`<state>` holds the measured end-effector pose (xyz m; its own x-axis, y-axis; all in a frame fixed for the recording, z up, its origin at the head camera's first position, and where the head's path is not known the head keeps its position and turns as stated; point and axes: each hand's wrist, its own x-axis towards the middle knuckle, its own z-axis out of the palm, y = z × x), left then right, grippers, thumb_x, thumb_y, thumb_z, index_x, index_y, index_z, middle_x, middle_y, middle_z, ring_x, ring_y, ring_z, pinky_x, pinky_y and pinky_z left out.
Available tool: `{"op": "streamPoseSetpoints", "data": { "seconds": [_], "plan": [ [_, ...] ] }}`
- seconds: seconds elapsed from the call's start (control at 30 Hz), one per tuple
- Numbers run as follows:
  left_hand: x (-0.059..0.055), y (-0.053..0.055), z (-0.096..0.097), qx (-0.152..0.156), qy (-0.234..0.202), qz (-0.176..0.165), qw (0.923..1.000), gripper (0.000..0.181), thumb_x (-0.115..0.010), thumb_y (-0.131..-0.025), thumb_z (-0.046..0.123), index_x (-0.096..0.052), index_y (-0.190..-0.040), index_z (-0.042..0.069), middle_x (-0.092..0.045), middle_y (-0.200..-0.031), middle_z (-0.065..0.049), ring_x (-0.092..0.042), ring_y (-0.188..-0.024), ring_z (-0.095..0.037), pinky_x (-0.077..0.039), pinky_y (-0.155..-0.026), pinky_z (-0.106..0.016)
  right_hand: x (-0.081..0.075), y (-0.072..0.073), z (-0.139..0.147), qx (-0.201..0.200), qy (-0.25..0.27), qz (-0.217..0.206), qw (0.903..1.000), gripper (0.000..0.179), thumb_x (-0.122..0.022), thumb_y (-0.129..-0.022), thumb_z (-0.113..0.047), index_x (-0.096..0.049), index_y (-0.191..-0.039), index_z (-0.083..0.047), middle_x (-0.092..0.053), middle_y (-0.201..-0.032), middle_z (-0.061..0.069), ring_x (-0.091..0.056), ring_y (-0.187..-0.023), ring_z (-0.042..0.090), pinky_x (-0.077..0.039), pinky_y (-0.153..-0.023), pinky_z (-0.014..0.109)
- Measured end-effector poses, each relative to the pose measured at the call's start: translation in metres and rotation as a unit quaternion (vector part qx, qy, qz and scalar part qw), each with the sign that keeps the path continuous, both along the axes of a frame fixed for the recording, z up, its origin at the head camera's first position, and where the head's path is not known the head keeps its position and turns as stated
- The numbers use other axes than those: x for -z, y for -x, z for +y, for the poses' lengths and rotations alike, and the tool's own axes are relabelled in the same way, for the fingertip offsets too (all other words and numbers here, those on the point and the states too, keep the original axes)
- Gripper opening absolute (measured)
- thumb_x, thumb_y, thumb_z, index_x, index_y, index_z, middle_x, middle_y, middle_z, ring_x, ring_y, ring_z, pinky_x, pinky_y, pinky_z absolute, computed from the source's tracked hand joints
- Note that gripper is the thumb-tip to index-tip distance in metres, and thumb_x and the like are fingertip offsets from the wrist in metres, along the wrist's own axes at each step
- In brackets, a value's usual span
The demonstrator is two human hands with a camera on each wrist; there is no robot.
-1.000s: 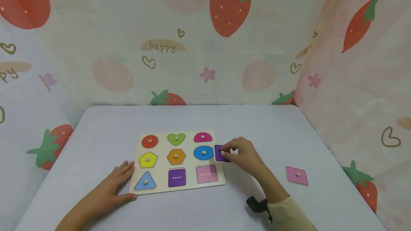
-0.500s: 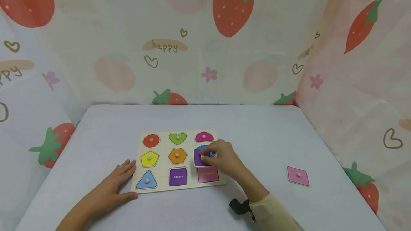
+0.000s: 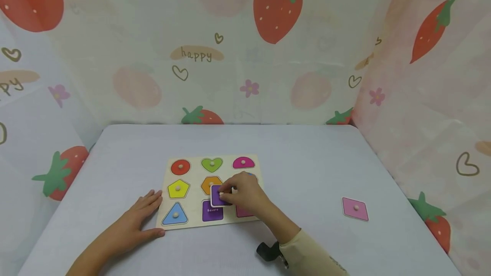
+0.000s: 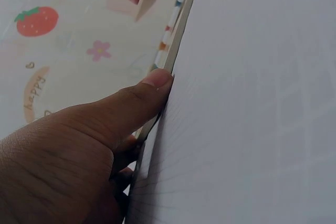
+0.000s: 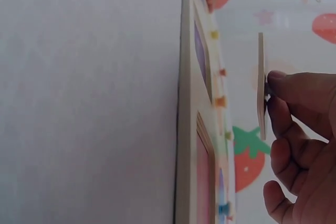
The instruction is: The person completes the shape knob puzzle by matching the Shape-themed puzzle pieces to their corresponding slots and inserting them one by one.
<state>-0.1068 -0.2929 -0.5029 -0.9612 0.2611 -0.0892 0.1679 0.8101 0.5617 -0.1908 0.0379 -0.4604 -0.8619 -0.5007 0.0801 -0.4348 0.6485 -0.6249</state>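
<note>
In the head view, a wooden knob puzzle board [image 3: 194,176] lies on the white table. My right hand [image 3: 245,195] pinches the small knob of a purple square puzzle piece [image 3: 216,198]. That piece hovers over the board, overlapping the purple recess printed "Square" [image 3: 212,216]; the right wrist view shows the piece [image 5: 261,87] edge-on, apart from the board. My left hand [image 3: 134,225] rests with extended fingers along the board's left edge, its thumb [image 4: 157,78] touching the rim. Partly behind my right hand lies a pink recess [image 3: 243,212].
A pink puzzle piece [image 3: 355,209] with a knob lies on the table to the right. Seated in the board are several others, among them a red circle [image 3: 176,170], a yellow pentagon [image 3: 173,191] and a blue triangle [image 3: 170,219]. A black device [image 3: 266,251] hangs at my right wrist.
My right hand has carried the purple square piece leftward from beyond the board's right edge, past the blue oval, to over the purple recess. My left hand stays at the board's edge.
</note>
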Motion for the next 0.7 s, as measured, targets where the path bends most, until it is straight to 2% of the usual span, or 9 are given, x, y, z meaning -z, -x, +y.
{"op": "streamPoseSetpoints", "data": {
  "seconds": [0.27,0.47,0.7],
  "plan": [
    [0.0,0.001,0.001,0.0,-0.008,-0.005,1.0,0.107,-0.078,-0.076,0.067,-0.041,-0.157,0.008,-0.032,-0.167,-0.011,-0.017,-0.155,-0.043,-0.023,-0.118,-0.071,0.01,-0.005,-0.014,0.014,-0.022,-0.031,0.9992,0.01,-0.084,-0.087,-0.026,-0.083,-0.096,-0.021,-0.067,-0.076,-0.02,-0.051,-0.082,0.006,-0.047,-0.068,0.02],
    [-0.002,0.001,0.001,0.002,-0.005,-0.004,1.0,0.107,-0.079,-0.077,0.066,-0.041,-0.157,0.007,-0.032,-0.167,-0.011,-0.017,-0.156,-0.042,-0.023,-0.118,-0.07,0.014,-0.008,-0.021,0.021,-0.015,-0.069,0.9972,0.01,-0.083,-0.088,-0.027,-0.083,-0.096,-0.021,-0.067,-0.074,-0.018,-0.054,-0.077,0.006,-0.047,-0.062,0.02],
    [-0.001,0.0,-0.001,0.004,-0.004,-0.005,1.0,0.106,-0.078,-0.077,0.065,-0.04,-0.157,0.007,-0.031,-0.167,-0.011,-0.017,-0.156,-0.043,-0.023,-0.118,-0.07,0.015,-0.012,-0.027,0.023,-0.019,-0.085,0.9959,0.006,-0.084,-0.087,-0.027,-0.083,-0.092,-0.023,-0.066,-0.071,-0.019,-0.056,-0.077,0.005,-0.048,-0.062,0.02]
  ]
}}
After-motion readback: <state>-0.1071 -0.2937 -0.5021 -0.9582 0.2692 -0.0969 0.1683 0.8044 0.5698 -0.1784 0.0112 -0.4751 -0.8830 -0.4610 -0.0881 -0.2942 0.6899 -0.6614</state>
